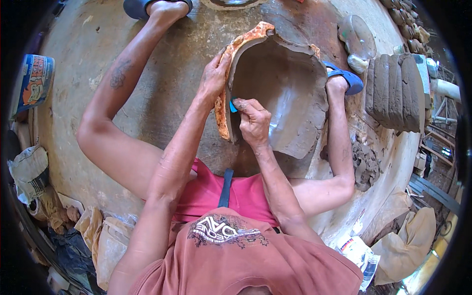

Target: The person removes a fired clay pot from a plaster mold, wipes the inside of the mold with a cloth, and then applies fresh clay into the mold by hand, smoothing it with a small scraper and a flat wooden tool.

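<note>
A large hollow mould (pixel 247 38) with a crusty orange-and-white edge stands between my legs, its opening toward me. Smooth wet grey clay (pixel 275 93) lines its inside, with an uneven lip at the right and bottom. My left hand (pixel 216 76) grips the mould's left edge, fingers around the outer side. Pinched in my right hand (pixel 253 120) is a small blue scraper (pixel 233 106), held against the clay just inside that left edge. Part of the scraper is hidden by my fingers.
Stacked grey clay slabs (pixel 396 92) stand at the right, near a lump of clay (pixel 365 167). A round grey slab (pixel 358 37) lies at the far right. A blue printed tub (pixel 38 81) is at the left. Crumpled bags (pixel 113 246) lie at the lower left.
</note>
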`<state>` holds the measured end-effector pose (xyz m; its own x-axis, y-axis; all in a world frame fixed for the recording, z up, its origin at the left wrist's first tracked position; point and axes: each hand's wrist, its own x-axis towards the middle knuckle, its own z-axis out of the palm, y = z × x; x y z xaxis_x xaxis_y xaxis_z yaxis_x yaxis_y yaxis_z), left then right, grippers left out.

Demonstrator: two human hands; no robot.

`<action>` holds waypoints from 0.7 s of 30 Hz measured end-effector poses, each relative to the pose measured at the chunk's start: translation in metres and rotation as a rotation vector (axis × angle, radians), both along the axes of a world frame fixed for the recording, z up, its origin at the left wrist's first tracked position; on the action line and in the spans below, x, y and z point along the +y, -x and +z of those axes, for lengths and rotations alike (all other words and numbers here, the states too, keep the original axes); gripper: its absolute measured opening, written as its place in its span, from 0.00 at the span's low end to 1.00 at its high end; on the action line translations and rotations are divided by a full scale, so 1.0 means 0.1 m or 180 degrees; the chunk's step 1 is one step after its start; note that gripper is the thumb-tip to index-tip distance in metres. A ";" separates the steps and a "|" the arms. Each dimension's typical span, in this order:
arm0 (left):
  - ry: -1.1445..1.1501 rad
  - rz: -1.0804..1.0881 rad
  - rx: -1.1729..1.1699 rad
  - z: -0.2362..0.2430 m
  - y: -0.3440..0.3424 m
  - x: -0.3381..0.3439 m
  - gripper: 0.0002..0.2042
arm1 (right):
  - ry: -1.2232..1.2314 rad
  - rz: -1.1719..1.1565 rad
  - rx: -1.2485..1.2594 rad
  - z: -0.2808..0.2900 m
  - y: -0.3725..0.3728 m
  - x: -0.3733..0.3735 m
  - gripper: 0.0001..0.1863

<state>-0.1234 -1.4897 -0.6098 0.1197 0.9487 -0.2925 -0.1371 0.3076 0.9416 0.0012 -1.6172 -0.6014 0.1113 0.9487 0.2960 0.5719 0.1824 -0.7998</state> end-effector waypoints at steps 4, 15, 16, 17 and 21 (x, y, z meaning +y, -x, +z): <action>0.0109 -0.0069 -0.0263 -0.04 -0.02 0.00 0.27 | 0.0004 -0.0102 -0.0104 0.02 0.03 -0.20 0.15; 0.0054 -0.0098 -0.0297 0.03 0.06 -0.01 0.26 | 0.0144 -0.0397 -0.0865 0.53 -0.09 -0.49 0.17; 0.0132 -0.0140 -0.0387 0.04 0.08 -0.01 0.26 | -0.0009 -0.0713 -0.0917 0.53 -0.10 -0.27 0.17; 0.0197 -0.0209 -0.0496 0.07 0.04 0.00 0.26 | -0.0109 -0.0730 -0.0781 0.48 -0.12 -0.06 0.17; -0.0334 -0.0257 0.0174 -0.04 -0.02 0.04 0.26 | -0.0015 -0.0383 -0.0843 0.14 -0.07 0.13 0.10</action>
<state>-0.1217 -1.4861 -0.6135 0.1836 0.9624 -0.2004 -0.0635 0.2150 0.9745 0.0084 -1.6041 -0.5871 0.1411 0.9319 0.3341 0.7785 0.1041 -0.6190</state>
